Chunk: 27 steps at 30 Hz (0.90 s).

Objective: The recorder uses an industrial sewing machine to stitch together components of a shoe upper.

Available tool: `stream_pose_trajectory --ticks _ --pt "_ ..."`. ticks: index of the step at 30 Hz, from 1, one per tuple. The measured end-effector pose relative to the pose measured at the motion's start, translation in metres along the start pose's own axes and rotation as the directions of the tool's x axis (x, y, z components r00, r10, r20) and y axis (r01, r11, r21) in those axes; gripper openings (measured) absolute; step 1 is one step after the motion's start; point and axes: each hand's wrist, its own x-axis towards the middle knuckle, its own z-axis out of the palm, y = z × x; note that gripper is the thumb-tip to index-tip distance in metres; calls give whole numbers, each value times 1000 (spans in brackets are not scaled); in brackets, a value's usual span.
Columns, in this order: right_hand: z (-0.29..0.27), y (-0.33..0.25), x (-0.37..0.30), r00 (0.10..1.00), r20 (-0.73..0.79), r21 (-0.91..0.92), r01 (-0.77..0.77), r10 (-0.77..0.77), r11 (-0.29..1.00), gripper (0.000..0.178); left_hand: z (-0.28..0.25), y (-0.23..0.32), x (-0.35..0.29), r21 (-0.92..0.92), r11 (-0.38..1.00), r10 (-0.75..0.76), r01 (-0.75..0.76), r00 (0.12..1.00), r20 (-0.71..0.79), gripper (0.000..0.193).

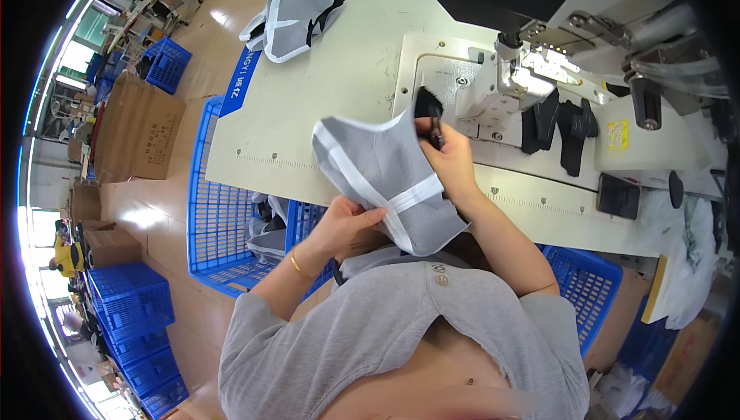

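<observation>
A grey mesh fabric piece (378, 150) with white binding bands is held up over the table's front edge, close to my body. My left hand (351, 223) pinches its lower left edge, thumb lying on a white band. At its upper right side, my right hand (453, 169) is closed around a dark strip (428, 104) beside the fabric. The fingers partly hide that strip, and I cannot make out whether it is joined to the fabric. Just beyond the right hand stands a sewing machine head (512, 73), its lamp lit over a metal plate.
More grey and white fabric pieces (297, 11) lie at the table's far left. Black strips (566, 131) and a phone (618, 196) rest right of the machine. Blue baskets (202, 212) flank me below the table (347, 65). Cardboard boxes (139, 127) stand on the floor at left.
</observation>
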Motion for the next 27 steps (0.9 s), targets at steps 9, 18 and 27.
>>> stream_pose_trajectory --ticks 9,18,27 --pt "-16 -55 -34 724 365 -533 678 -585 506 27 75 99 4 854 310 699 -419 709 94 28" --pt "-32 -20 -74 789 47 -500 549 -612 670 55 55 105 51 763 621 51 -178 981 187 14" --pt "-54 -28 -81 952 59 254 -305 300 918 14 60 81 90 863 496 -246 -98 937 248 12"
